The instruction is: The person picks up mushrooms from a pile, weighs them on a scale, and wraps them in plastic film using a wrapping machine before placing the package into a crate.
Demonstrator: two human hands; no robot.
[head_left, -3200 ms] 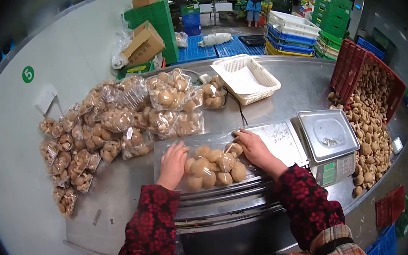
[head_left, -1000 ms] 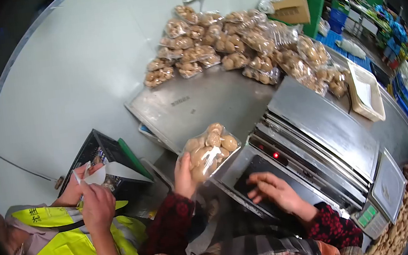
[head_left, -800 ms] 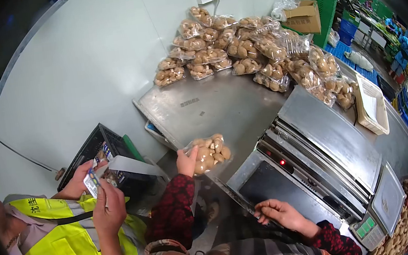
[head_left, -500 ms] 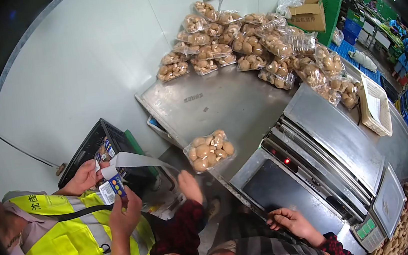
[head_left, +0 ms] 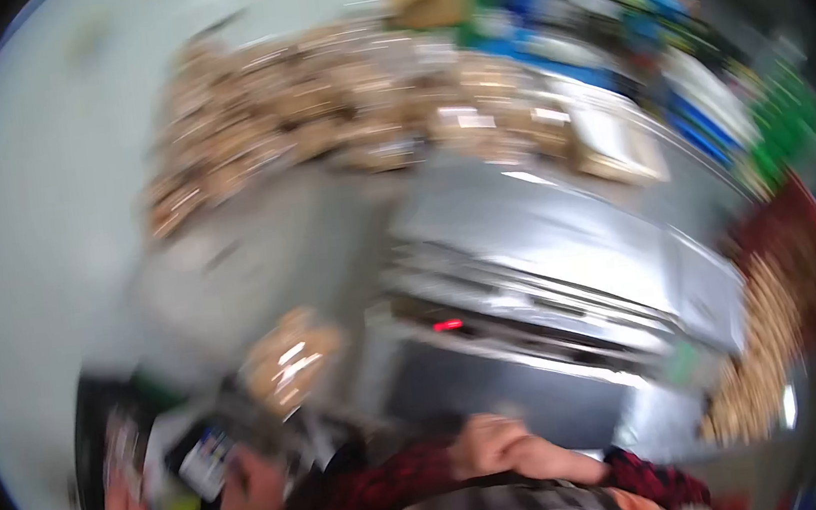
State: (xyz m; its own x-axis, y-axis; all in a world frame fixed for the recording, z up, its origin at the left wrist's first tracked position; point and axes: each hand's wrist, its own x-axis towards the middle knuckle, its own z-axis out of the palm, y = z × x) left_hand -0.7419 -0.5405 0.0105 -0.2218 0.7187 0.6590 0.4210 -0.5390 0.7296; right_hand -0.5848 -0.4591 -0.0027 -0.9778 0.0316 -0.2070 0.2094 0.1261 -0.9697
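My left hand (head_left: 482, 445) and my right hand (head_left: 550, 458) meet in front of my body at the machine's near edge. They touch or overlap, and blur smears their fingers, so anything between them cannot be made out. Just beyond them is the dark flat plate (head_left: 515, 399) of a metal wrapping machine (head_left: 546, 229) with a red light. Left of the machine, a clear-wrapped pack of brown mushrooms (head_left: 291, 361) lies on the metal table (head_left: 256, 242), apart from my hands.
A co-worker's hands (head_left: 246, 495) hold labels (head_left: 205, 459) at lower left, beside a black crate (head_left: 97, 442). Wrapped mushroom packs (head_left: 309, 95) are heaped at the back. A white basket (head_left: 616, 136) stands behind the machine; a red crate (head_left: 788, 232) with many mushrooms (head_left: 757, 356) is at right.
My view has swung right, blurring everything. My left hand has moved from beside the co-worker to my right hand, and the two now meet. The mushroom pack remains on the table.
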